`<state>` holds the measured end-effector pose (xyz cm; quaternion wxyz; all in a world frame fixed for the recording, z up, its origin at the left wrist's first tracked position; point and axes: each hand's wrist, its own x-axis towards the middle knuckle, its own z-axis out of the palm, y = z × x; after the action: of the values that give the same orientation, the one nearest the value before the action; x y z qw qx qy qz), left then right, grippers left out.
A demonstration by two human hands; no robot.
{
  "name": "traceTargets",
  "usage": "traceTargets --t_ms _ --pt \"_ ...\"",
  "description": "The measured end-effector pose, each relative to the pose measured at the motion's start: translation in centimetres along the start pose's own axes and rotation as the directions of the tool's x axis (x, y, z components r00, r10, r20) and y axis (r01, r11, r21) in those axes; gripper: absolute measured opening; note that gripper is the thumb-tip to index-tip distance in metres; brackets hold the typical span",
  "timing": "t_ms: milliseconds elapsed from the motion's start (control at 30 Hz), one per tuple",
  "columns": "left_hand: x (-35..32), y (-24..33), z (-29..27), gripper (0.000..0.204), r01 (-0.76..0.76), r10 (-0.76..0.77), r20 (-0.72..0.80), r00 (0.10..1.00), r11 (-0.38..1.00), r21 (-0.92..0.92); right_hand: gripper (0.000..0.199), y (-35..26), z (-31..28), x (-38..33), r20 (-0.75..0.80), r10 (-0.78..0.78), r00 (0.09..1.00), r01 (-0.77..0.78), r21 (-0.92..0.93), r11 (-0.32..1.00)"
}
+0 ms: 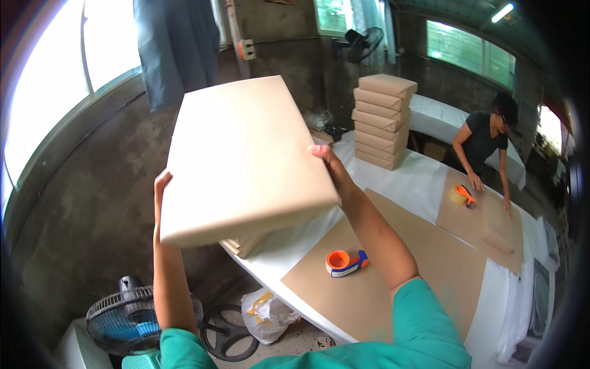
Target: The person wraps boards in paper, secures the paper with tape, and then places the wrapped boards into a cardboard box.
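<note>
Your left hand (161, 187) and right hand (330, 165) grip opposite sides of the paper-wrapped parcel (239, 154), held up between them, probably to balance its breadth; below your right hand, the tape dispenser (353, 267) lies on brown paper (439, 270), seemingly within reach.

The window (46, 92) at upper left glares white. A tube light (503, 13) glows at upper right. Fisheye corners darken, bending edges.
</note>
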<state>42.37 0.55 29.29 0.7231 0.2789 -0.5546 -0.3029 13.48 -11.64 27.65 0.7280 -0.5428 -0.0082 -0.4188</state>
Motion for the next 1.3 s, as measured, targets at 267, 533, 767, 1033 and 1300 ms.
traceTargets --t_ms 267,533,767,1033,1300 --pt "-6.5 1.3 3.2 0.101 0.097 -0.096 -0.025 0.995 0.994 0.045 0.057 3.7 1.3 -7.3 -0.226 0.033 0.974 -0.048 -0.06 0.997" --pt "-15.2 -0.8 7.5 0.118 0.072 -0.108 0.182 0.977 0.978 0.195 0.068 6.7 4.5 -21.8 -0.548 -0.124 0.827 0.274 0.199 0.941" --pt "-18.7 -5.7 17.2 0.105 0.439 -0.4 0.379 0.834 0.899 -0.018 0.069 5.0 3.6 -38.3 -0.936 -0.093 0.341 0.143 -0.046 0.989" --pt "-28.1 -20.3 30.3 0.081 0.883 -0.579 0.72 0.383 0.458 -0.101 0.036 0.7 4.9 -55.3 -0.97 -0.197 0.145 0.169 -0.171 0.971" --pt "-32.5 -22.1 38.0 0.067 0.961 -0.682 0.722 -0.117 0.106 0.256 0.027 3.0 0.7 -65.1 -0.985 -0.152 -0.078 0.139 -0.162 0.977"
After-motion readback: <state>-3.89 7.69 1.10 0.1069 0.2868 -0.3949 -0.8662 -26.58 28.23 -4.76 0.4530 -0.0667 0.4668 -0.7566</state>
